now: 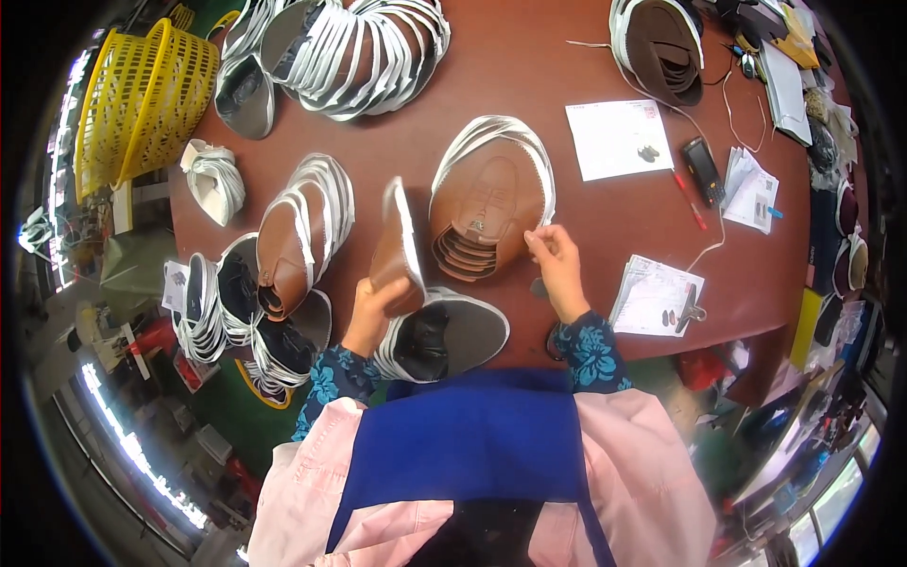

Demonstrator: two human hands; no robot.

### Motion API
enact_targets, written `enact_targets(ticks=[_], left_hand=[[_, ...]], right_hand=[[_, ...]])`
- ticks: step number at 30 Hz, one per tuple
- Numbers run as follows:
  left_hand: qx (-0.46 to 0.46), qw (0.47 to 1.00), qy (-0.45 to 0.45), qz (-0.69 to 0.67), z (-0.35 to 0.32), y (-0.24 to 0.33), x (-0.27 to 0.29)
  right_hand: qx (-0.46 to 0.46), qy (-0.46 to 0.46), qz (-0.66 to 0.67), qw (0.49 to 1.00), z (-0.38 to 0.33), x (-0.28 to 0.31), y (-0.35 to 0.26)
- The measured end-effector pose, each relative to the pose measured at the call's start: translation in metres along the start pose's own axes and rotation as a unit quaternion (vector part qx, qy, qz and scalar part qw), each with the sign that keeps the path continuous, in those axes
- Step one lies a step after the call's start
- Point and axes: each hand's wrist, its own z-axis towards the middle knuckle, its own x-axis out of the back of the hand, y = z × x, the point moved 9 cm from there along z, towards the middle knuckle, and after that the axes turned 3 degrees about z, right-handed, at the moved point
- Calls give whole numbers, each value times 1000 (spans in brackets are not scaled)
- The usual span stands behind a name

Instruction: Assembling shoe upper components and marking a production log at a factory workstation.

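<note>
- Two hands work over a reddish-brown surface [586, 57] strewn with fanned stacks of flat shoe-upper pieces, brown with white edges.
- Largest container: a yellow plastic basket [142, 99] at the far left edge; what it holds cannot be seen from here.
- Fanned stack of brown uppers [491, 203] lies straight ahead, its long axis running away from the person, tilted slightly right.
- Right hand [559, 269] sits at that stack's near right edge, fingers [540, 241] pinched together on the white rim of a piece; this hand is the nearer one to the stack.
- Left hand [370, 312] has its fingers clamped on a single brown upper piece [399, 248], lifted upright and edge-on, just left of the stack.
- Grey-lined pieces [444, 333] lie under the left wrist.
- Paper slips [619, 139] and a handheld scanner [704, 170] lie well to the right.
</note>
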Motion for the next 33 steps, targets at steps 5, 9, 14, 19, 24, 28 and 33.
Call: enact_targets(ticks=[5, 9, 14, 19, 24, 28, 33], left_hand=[[-124, 965, -55, 226, -7, -7, -42], [-329, 821, -75, 460, -9, -11, -87], [-341, 778, -11, 527, 4, -20, -91], [-147, 972, 22, 184, 22, -34, -39], [-41, 998, 12, 43, 13, -21, -3], [-50, 997, 33, 38, 1, -4, 8], [-242, 906, 77, 339, -10, 34, 6]], right_hand=[[40, 81, 9, 996, -4, 0, -6], [25, 67, 24, 997, -4, -3, -2], [15, 19, 56, 998, -15, -19, -18], [128, 52, -56, 989, -24, -17, -35], [102, 151, -109, 977, 7, 18, -17], [92, 141, -202, 965, 22, 24, -19], [152, 135, -277, 939, 21, 26, -35]])
